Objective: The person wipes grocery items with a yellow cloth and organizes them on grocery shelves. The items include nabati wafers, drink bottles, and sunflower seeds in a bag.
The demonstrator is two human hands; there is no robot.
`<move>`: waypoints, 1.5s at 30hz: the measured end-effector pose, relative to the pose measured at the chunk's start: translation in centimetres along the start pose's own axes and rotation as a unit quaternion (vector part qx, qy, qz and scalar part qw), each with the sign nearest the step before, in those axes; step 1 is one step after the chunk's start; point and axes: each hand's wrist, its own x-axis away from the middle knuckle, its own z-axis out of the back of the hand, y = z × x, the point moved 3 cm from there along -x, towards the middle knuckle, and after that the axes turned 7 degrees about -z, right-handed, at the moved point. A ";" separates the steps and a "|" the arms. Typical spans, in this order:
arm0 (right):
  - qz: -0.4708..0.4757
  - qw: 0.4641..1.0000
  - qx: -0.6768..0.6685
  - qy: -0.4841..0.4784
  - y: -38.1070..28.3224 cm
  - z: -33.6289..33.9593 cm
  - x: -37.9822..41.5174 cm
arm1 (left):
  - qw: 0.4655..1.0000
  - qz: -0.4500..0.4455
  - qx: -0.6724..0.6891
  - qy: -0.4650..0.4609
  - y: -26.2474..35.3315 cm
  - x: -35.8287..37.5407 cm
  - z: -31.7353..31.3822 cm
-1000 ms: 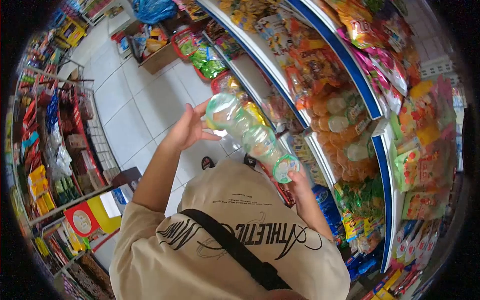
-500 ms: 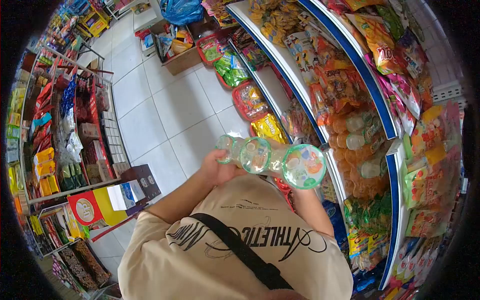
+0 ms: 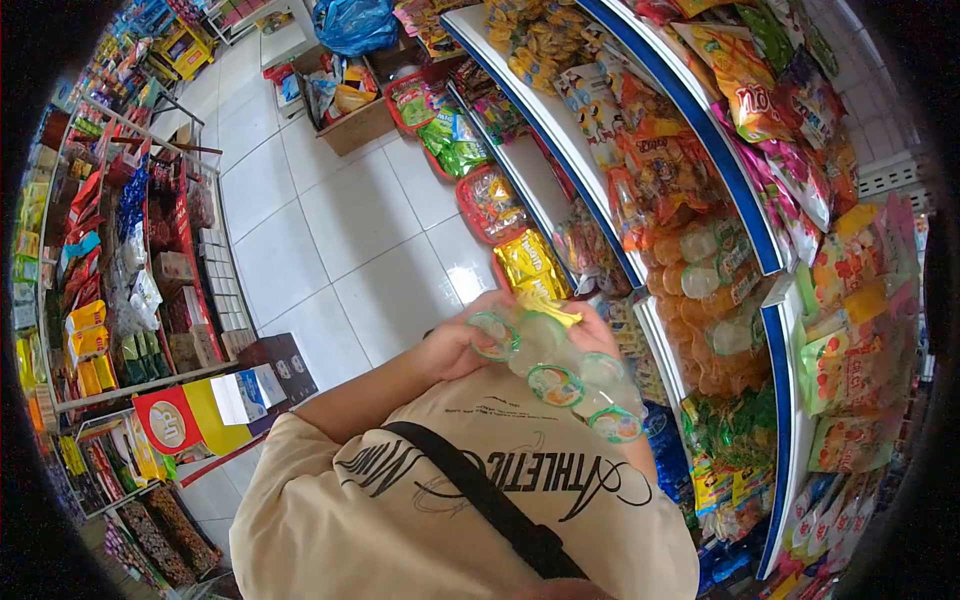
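In front of my chest I hold a pack of clear plastic cups [image 3: 556, 384] with green-rimmed round lids, wrapped together and tilted down to the right. My left hand [image 3: 455, 345] is closed on the pack's left end, its fingers around the end cup. Behind the pack's upper side is my right hand [image 3: 598, 330], closed on a yellow cloth [image 3: 549, 308] that lies against the cups. The pack hides part of my right hand.
Shelves with blue edges [image 3: 745, 190] rise on the right, full of snack bags and bottle-shaped packs [image 3: 705, 280]. Red baskets [image 3: 490, 205] of sweets line their foot. On the left stands a wire rack [image 3: 225, 290]. A cardboard box [image 3: 355, 125] sits on the tiled floor.
The pack has turned, its right end swinging down toward my body, and more cups show. A yellow cloth now shows at my right hand. My left hand has shifted slightly right and lower.
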 end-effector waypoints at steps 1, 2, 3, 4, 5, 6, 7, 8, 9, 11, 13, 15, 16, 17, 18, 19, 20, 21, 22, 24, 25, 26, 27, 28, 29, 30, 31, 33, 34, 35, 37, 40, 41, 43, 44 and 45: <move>0.009 0.999 0.022 0.032 0.1 2.2 0.3 | 1.000 -0.001 0.001 0.010 -0.2 -0.2 -0.2; 0.018 0.997 0.045 0.062 0.1 4.1 0.5 | 1.000 -0.020 -0.005 0.017 -0.4 -0.2 -0.3; 0.000 0.995 0.000 0.101 -2.1 3.8 1.4 | 0.999 -0.040 -0.009 0.024 -0.7 -0.1 -0.5; -0.017 0.989 -0.042 0.138 -4.7 3.3 2.1 | 0.998 -0.062 -0.015 0.030 -1.0 -0.1 -0.7; 0.055 0.991 -0.050 0.113 -6.0 3.8 2.6 | 0.995 -0.087 -0.041 0.034 -0.9 0.0 -0.5; 0.126 0.987 -0.059 0.087 -7.3 4.3 3.2 | 0.991 -0.112 -0.067 0.040 -0.7 0.4 0.0; 0.147 0.988 -0.010 0.056 -9.3 3.9 3.8 | 0.985 -0.136 -0.093 0.047 -0.4 0.6 0.0; 0.103 0.985 0.108 0.092 -10.2 4.6 4.0 | 0.964 -0.166 -0.196 0.062 -0.1 0.8 -0.2; 0.060 0.965 0.224 0.126 -11.0 5.5 4.1 | 0.931 -0.194 -0.298 0.078 0.6 1.1 -1.2; -0.019 0.874 0.448 0.188 -11.5 5.8 3.5 | 0.821 -0.246 -0.508 0.082 1.4 1.4 -3.2; -0.050 0.845 0.499 0.187 -9.7 4.6 1.5 | 0.648 -0.284 -0.705 0.056 1.4 1.5 -5.0; 0.036 0.808 0.569 0.151 -6.6 0.7 -0.5 | 0.648 -0.249 -0.714 0.096 0.6 1.6 -6.8; 0.140 0.776 0.606 0.103 -5.2 -2.1 -1.4 | 0.643 -0.238 -0.717 0.126 -0.1 1.7 -7.4; 0.173 0.806 0.563 0.059 -5.4 -4.3 -1.4 | 0.671 -0.242 -0.682 0.161 -0.7 1.9 -6.9; 0.205 0.831 0.517 0.013 -6.4 -6.0 -1.3 | 0.697 -0.249 -0.644 0.195 -1.5 2.0 -5.7; 0.202 0.827 0.523 -0.043 -6.8 -6.8 -1.4 | 0.720 -0.255 -0.604 0.229 -2.2 2.0 -4.6; 0.197 0.821 0.527 -0.100 -7.1 -7.4 -1.5 | 0.717 -0.256 -0.599 0.248 -2.9 2.1 -3.9; 0.191 0.813 0.527 -0.155 -7.0 -7.9 -1.7 | 0.713 -0.256 -0.596 0.266 -3.5 2.4 -3.4; 0.191 0.813 0.526 -0.161 -6.7 -7.7 -2.2 | 0.710 -0.253 -0.593 0.285 -4.0 2.9 -3.0; 0.190 0.812 0.524 -0.173 -5.3 -6.5 -3.6 | 0.761 -0.265 -0.503 0.312 -4.8 3.6 -2.7; 0.194 0.801 0.543 -0.162 -4.2 -5.2 -4.7 | 0.783 -0.272 -0.456 0.323 -4.9 3.9 -2.7; 0.152 0.802 0.560 -0.144 -2.0 -2.7 -6.4 | 0.781 -0.280 -0.452 0.327 -4.7 4.4 -3.2; 0.108 0.800 0.576 -0.125 0.7 0.0 -8.1 | 0.779 -0.288 -0.447 0.331 -4.4 5.1 -4.1; 0.062 0.796 0.592 -0.106 2.5 1.6 -8.9 | 0.779 -0.294 -0.441 0.336 -4.4 5.7 -4.6; 0.035 0.791 0.599 -0.120 3.1 1.9 -9.0 | 0.770 -0.303 -0.453 0.330 -4.5 6.3 -4.7; 0.009 0.785 0.606 -0.131 3.2 1.5 -9.2 | 0.762 -0.313 -0.467 0.322 -4.4 7.0 -4.8; -0.014 0.777 0.613 -0.141 3.1 1.0 -9.4 | 0.752 -0.325 -0.481 0.312 -4.1 7.4 -4.9; 0.048 0.816 0.567 -0.102 1.5 -2.4 -8.4 | 0.770 -0.302 -0.456 0.328 -3.2 7.8 -5.0; 0.078 0.833 0.542 -0.080 0.0 -5.1 -7.3 | 0.780 -0.288 -0.444 0.334 -2.7 8.0 -4.9; 0.097 0.858 0.493 -0.107 -1.3 -8.0 -6.1 | 0.749 -0.268 -0.496 0.350 -2.5 8.2 -4.5; 0.130 0.870 0.444 -0.170 -3.3 -12.6 -4.7 | 0.676 -0.227 -0.594 0.372 -2.0 8.1 -2.7; 0.168 0.843 0.455 -0.231 -3.5 -15.8 -4.8 | 0.664 -0.312 -0.574 0.364 -1.4 9.1 -1.8; 0.175 0.839 0.466 -0.220 -2.4 -15.5 -5.6 | 0.684 -0.314 -0.543 0.373 -0.9 9.8 -1.5; 0.166 0.822 0.518 -0.170 0.4 -13.8 -7.8 | 0.720 -0.318 -0.477 0.390 0.6 11.4 -2.0; 0.149 0.807 0.556 -0.130 2.1 -12.0 -9.2 | 0.717 -0.336 -0.469 0.391 1.0 12.1 -1.6; 0.119 0.810 0.564 -0.104 3.8 -9.7 -10.4 | 0.713 -0.354 -0.462 0.391 1.6 12.8 -0.8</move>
